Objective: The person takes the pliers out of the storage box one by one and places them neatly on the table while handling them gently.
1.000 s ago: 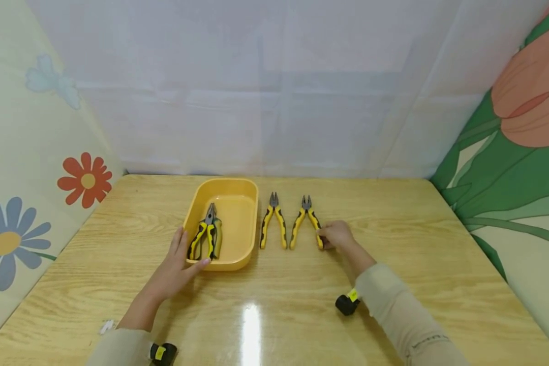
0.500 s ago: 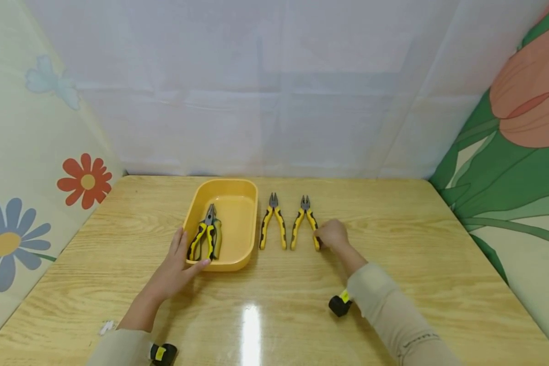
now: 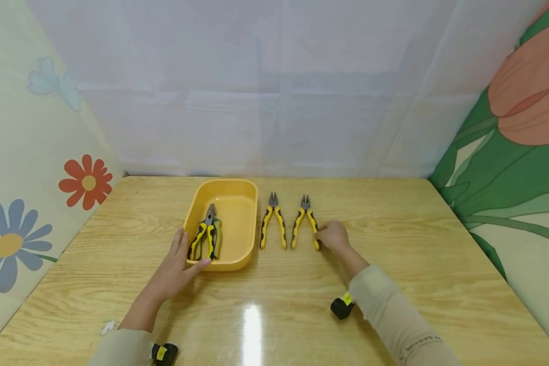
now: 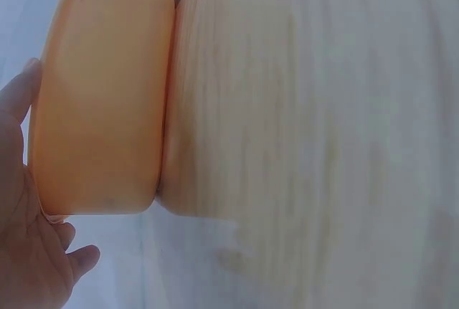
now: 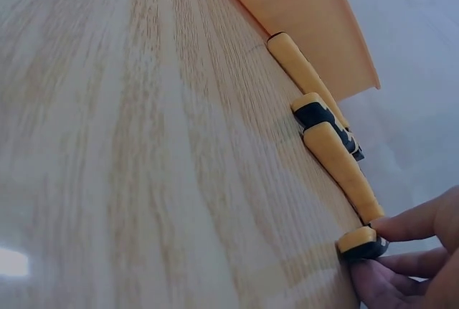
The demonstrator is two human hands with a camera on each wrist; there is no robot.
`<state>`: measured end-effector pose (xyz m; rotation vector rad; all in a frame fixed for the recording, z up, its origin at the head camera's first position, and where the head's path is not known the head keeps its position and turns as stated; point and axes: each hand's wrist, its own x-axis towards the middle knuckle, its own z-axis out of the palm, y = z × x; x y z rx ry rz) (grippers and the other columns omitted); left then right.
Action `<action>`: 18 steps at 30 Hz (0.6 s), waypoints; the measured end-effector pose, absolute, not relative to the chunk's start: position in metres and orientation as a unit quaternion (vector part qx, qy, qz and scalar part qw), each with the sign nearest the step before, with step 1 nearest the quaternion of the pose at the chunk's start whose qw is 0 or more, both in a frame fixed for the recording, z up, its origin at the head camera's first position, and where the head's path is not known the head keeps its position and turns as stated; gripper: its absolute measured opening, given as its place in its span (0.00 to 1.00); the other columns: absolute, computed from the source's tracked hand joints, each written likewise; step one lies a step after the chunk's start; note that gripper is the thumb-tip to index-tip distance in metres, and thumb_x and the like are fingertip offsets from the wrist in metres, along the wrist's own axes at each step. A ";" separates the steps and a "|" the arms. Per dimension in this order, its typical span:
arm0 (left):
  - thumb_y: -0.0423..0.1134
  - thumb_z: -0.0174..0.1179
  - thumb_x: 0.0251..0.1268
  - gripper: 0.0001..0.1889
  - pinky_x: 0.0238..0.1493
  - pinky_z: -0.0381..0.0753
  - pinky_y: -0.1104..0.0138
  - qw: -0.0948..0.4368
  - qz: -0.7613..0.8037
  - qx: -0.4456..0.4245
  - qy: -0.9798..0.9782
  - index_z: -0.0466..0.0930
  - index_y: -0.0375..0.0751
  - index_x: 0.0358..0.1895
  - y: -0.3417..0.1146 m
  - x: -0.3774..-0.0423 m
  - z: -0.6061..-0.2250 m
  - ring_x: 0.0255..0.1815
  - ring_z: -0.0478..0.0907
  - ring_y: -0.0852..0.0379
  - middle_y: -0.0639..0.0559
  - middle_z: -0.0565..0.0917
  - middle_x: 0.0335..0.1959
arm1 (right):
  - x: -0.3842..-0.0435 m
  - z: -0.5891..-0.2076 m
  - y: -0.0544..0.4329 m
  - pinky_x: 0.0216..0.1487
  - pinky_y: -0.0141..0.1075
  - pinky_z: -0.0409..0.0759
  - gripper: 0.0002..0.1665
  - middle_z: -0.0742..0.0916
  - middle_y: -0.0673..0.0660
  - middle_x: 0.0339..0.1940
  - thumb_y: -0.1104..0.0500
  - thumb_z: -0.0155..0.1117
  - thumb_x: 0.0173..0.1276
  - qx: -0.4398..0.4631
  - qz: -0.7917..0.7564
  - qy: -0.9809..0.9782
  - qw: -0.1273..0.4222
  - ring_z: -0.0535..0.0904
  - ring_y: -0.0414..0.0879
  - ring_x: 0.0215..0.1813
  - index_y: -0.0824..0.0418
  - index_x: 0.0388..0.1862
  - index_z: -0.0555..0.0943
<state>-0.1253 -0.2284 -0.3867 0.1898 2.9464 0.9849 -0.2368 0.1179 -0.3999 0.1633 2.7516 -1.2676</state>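
Note:
My left hand [image 3: 176,269] rests at the near left corner of a yellow plastic tray [image 3: 240,262], fingers along its left side and thumb at the front rim. In the left wrist view that hand touches the tray's wall [image 4: 107,101]. Inside the tray, at its left, lie pliers with yellow and black handles [image 3: 206,234], overlapping a second green-handled tool [image 3: 217,239]. On the table, two combination pliers lie side by side with handles spread: the left pliers [image 3: 273,206] and the right pliers [image 3: 306,206]. My right hand [image 3: 335,236] pinches the right pliers' right handle [image 5: 358,241] near its end.
The wood-grain table [image 3: 279,315] ends at a white cloth backdrop [image 3: 274,101]. A flower-printed panel [image 3: 36,168] stands on the left and another panel [image 3: 521,168] on the right. A small white mark [image 3: 107,327] shows beside the left sleeve.
My right hand has moved slightly left, and the right pliers' handles now stand a little closer together. The left hand, the tray and the left pliers stay in place.

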 end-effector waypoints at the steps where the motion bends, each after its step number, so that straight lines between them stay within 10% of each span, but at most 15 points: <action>1: 0.60 0.48 0.56 0.49 0.56 0.46 0.43 0.014 0.316 0.061 0.947 0.30 0.30 0.65 -0.228 -0.125 -0.387 0.63 0.38 0.35 0.43 0.27 0.66 | -0.237 -0.400 0.118 0.22 0.29 0.73 0.11 0.81 0.62 0.25 0.69 0.62 0.47 0.050 -0.426 0.902 0.054 0.74 0.44 0.22 0.75 0.31 0.79; 18: 0.58 0.48 0.57 0.47 0.56 0.46 0.43 -0.004 0.301 0.070 0.951 0.32 0.29 0.65 -0.229 -0.124 -0.389 0.64 0.36 0.37 0.43 0.28 0.66 | -0.227 -0.398 0.108 0.37 0.39 0.73 0.15 0.80 0.63 0.31 0.69 0.59 0.50 0.039 -0.445 0.895 0.009 0.74 0.52 0.36 0.74 0.39 0.76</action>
